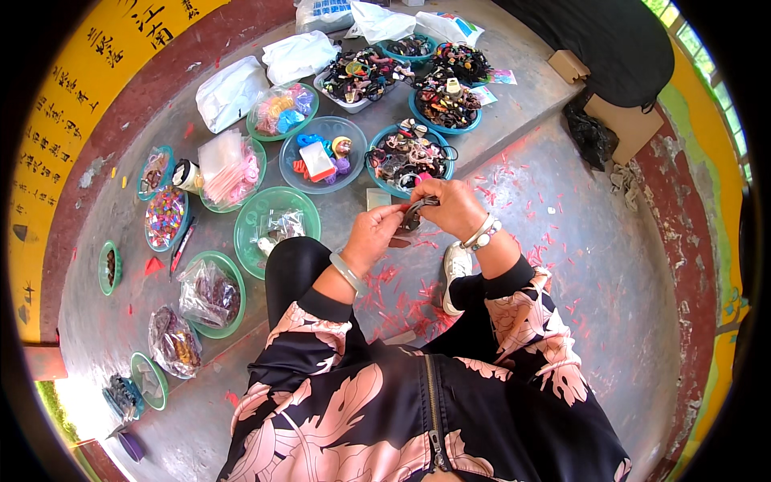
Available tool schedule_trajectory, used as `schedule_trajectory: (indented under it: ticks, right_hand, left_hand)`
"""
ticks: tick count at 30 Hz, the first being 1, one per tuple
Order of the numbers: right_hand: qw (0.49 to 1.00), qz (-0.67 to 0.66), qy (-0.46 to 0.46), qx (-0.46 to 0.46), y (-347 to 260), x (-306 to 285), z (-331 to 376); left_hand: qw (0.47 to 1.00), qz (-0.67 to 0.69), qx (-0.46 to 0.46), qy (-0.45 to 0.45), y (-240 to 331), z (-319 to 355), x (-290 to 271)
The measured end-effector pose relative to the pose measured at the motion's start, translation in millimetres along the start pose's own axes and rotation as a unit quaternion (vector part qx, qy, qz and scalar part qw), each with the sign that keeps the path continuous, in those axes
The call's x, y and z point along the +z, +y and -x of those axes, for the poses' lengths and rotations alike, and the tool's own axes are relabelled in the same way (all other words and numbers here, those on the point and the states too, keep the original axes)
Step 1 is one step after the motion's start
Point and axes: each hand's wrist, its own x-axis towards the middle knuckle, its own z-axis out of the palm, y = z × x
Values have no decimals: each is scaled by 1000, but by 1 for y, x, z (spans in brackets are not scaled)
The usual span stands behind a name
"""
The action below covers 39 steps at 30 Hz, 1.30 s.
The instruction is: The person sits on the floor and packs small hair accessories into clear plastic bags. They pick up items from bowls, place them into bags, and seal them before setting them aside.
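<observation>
Both hands meet in front of me, above the floor. My left hand (pixel 369 239), below a pale bangle, pinches one side of a small dark bundle of bands (pixel 414 214). From the other side, my right hand (pixel 454 209) grips its upper part with curled fingers; light bracelets circle that wrist. The bundle looks like dark hair ties, but the fingers cover much of it. Just beyond the hands stands a blue basin (pixel 451 166) heaped with dark hair ties and small coloured ornaments. A green basin (pixel 244 241) with clear packets sits left of my left hand.
A clear basin (pixel 291 173) holds colourful pieces. Farther back are a tub of dark hair ties (pixel 357 76) and white bags (pixel 231 92). Bagged dark items (pixel 210 296) lie at left. Pink-red scraps (pixel 385 297) litter the floor below a raised step. Cardboard (pixel 622 128) leans at right.
</observation>
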Motion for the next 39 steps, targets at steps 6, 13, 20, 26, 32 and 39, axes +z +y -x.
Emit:
schedule_trajectory:
  ticks: [6, 13, 20, 26, 32, 39]
  right_hand:
    - [994, 96, 6, -53, -3, -1, 2]
    - [996, 74, -25, -40, -5, -1, 4]
    - [988, -136, -28, 68, 4, -12, 0]
    - [1000, 14, -24, -14, -8, -10, 2]
    - [983, 100, 11, -152, -3, -2, 3]
    - [967, 125, 5, -223, 0, 1, -2]
  left_hand:
    - [1000, 27, -5, 3, 7, 4, 5]
    - [1000, 24, -7, -5, 3, 2, 0]
    - [1000, 27, 10, -6, 2, 0, 2]
    - [999, 28, 4, -23, 3, 2, 0]
    - [999, 30, -6, -20, 2, 2, 1]
    - [999, 48, -12, -8, 6, 3, 3]
